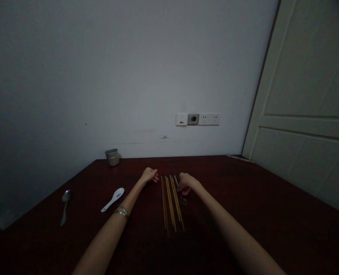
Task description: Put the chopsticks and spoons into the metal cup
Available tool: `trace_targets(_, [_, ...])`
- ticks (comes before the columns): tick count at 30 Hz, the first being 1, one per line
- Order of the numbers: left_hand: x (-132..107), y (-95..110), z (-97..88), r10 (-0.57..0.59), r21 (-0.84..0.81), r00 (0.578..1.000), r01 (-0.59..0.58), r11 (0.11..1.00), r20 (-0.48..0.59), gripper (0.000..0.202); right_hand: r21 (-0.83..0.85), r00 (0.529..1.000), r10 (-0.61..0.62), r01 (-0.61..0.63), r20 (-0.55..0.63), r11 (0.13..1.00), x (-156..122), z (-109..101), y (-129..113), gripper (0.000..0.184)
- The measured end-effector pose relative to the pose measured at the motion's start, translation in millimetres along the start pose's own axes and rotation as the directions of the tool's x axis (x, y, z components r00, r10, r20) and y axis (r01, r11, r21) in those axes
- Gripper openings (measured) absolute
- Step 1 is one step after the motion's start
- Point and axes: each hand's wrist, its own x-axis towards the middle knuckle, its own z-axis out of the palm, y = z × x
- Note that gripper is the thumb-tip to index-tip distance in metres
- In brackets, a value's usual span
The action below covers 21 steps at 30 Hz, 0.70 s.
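Note:
Several wooden chopsticks [171, 204] lie side by side on the dark red table [244, 198], pointing away from me. My left hand [150, 175] rests on the table just left of their far ends, fingers loosely curled and holding nothing I can see. My right hand [185, 182] is curled with fingers pinched over a small metal spoon [182, 199] beside the chopsticks' right edge. A bracelet sits on my left wrist [121, 211].
A white ceramic spoon [113, 199] and a metal spoon [65, 204] lie at the left of the table. A small metal cup [112, 157] stands by the wall at the back. A door [307, 107] is on the right, wall sockets [198, 119] are above the table.

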Motion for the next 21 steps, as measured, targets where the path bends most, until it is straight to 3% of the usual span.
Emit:
trace_targets(5, [0.4,-1.4,0.9,0.008,-0.009,1.000,-0.008,1.000,-0.011,0.036,0.087,0.999,0.019,-0.015,-0.045,0.996,-9.3,-11.9,6.6,0.014])
trace_targets(10, [-2.1,-1.5,0.9,0.012,-0.003,1.000,-0.012,1.000,-0.015,0.035,0.081,0.976,-0.020,0.039,-0.218,0.996,1.6,-17.7,36.1,0.020])
trace_targets(16, [2.5,-5.1,2.1,0.007,0.031,1.000,-0.006,1.000,-0.022,0.035,0.204,0.872,-0.079,0.199,-0.483,0.958,27.8,-4.1,94.9,0.028])
trace_targets(21, [3.2,-5.9,3.8,0.019,0.033,0.999,-0.018,0.999,-0.033,0.034,0.281,0.799,-0.101,0.323,-0.592,0.904,33.1,6.3,115.1,0.033])
